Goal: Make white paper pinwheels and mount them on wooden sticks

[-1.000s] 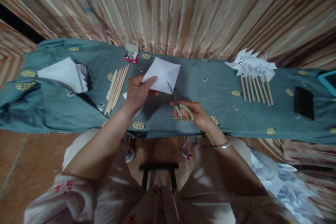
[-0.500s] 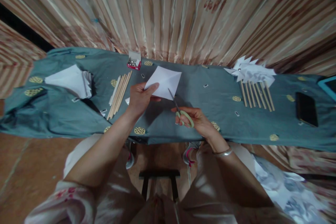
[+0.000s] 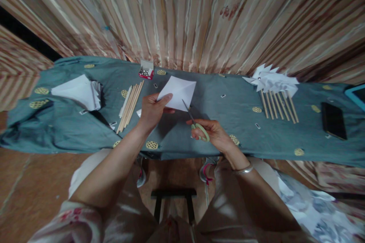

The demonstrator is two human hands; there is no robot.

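Note:
A square white sheet of paper (image 3: 179, 90) is pinched by its left corner in my left hand (image 3: 154, 111), thumb on top. My right hand (image 3: 212, 132) grips a pair of scissors (image 3: 202, 131) by its pale green handles. The blades reach over the paper's lower right corner, pointing toward its middle. Whether the blades are closed on the paper is too fine to tell. Both hands are above the table, close to its front edge.
On the green tablecloth (image 3: 222, 117) lie stacked white papers (image 3: 75, 91), wooden sticks (image 3: 131, 106), and a red box (image 3: 146, 72) of small metal pieces. Further right are paper pinwheels (image 3: 275, 79) on sticks, a black phone (image 3: 333, 120) and a blue-edged device (image 3: 356, 95). A curtain (image 3: 182, 19) hangs behind.
The view has tilted up slightly, so everything sits a little lower. My hands, the paper and the scissors keep nearly the same positions relative to each other.

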